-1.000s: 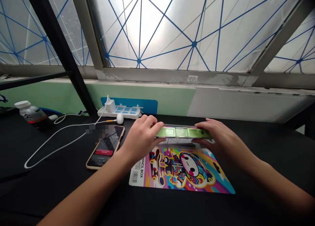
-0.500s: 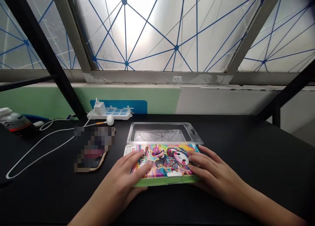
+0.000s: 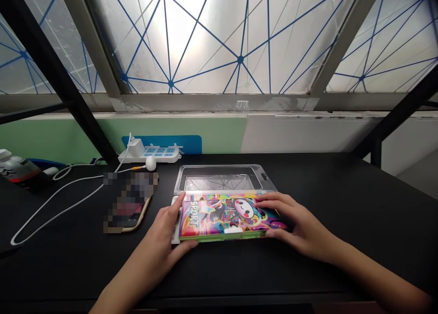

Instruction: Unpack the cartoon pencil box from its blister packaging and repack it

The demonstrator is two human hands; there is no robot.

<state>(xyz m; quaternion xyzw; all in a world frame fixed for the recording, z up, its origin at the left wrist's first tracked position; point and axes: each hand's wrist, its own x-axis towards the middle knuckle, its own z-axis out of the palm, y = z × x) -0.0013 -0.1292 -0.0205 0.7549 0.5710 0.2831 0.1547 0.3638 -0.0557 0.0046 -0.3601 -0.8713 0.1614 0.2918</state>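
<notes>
A colourful pencil box (image 3: 226, 215) with a cartoon lid and green edge lies flat on the black table (image 3: 342, 204), on top of a printed card whose white edge shows at its left. My left hand (image 3: 167, 232) grips the box's left end, thumb on the front edge and fingers along the side. My right hand (image 3: 294, 222) holds the right end, fingers curled over the lid. Just behind the box sits an empty clear plastic tray (image 3: 224, 180).
A phone (image 3: 128, 204) lies left of the box, with a white cable (image 3: 51, 209) looping to a power strip (image 3: 150, 153) by the wall. A bottle (image 3: 17, 170) lies at far left. Black frame posts stand at both back corners.
The box came out of the clear tray and was set down in front of it, on the printed card. Since half a second ago my hands have shifted to grip its two ends.
</notes>
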